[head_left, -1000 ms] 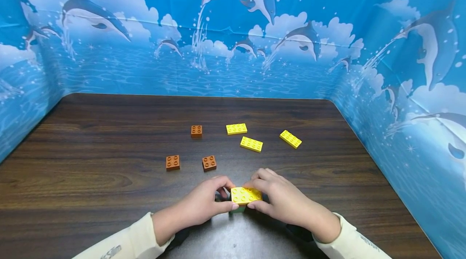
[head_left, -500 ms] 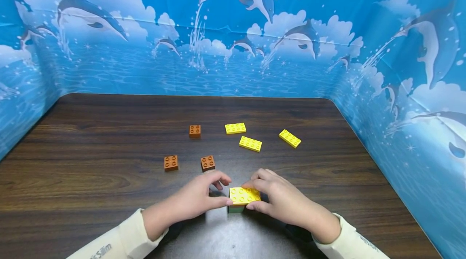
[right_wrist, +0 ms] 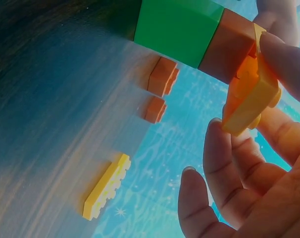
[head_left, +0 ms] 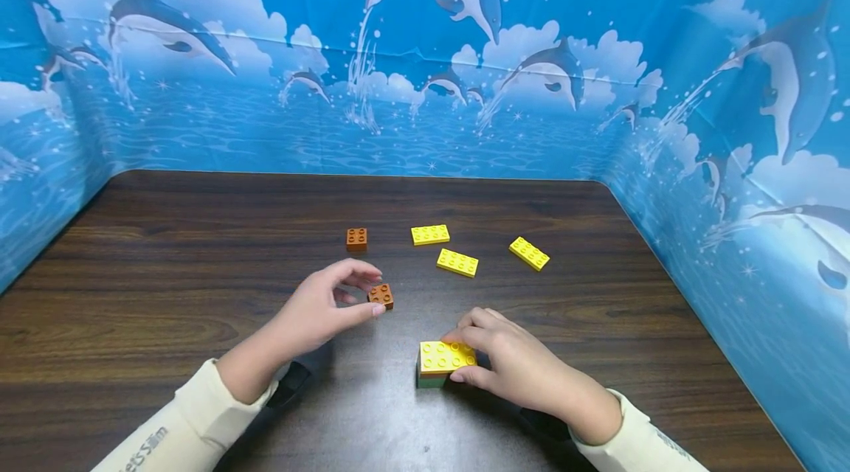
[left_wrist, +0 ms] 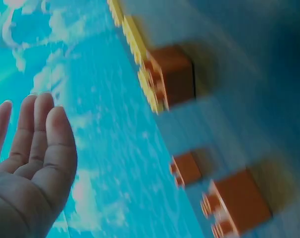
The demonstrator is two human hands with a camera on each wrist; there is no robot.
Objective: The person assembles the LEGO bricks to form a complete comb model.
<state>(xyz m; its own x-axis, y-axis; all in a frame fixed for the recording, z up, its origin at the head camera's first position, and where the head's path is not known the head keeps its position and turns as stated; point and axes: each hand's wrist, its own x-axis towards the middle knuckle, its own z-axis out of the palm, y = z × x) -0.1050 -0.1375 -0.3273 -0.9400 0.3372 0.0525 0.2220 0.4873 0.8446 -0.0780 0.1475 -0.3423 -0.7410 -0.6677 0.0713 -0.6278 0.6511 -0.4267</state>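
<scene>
- The left hand (head_left: 319,310) is spread wide, fingers and thumb well parted, at the near brown brick (head_left: 381,296); its thumb tip overlaps that brick's front edge in the head view, and I cannot tell whether they touch.
- The right hand (head_left: 514,354) pinches the top yellow brick (head_left: 438,358) between thumb and fingers.
- That yellow brick lies on the stacked brown brick (right_wrist: 226,44), which sits on a green block (right_wrist: 179,32); the yellow end overhangs toward the right hand.
- The stack stands on the counter (head_left: 166,273), nearer the person than the loose pieces.
- The far brown brick (head_left: 356,239) lies beyond the left hand, and a third brown brick (left_wrist: 241,203) shows in the left wrist view.
- Three thin yellow bricks lie farther back: the left one (head_left: 430,234), the middle one (head_left: 457,262) just in front of it, and the right one (head_left: 529,254) apart and slanted.
- Both arms wear cream sleeves (head_left: 192,413).
- A blue dolphin-print cloth (head_left: 252,133) hangs around the counter.
</scene>
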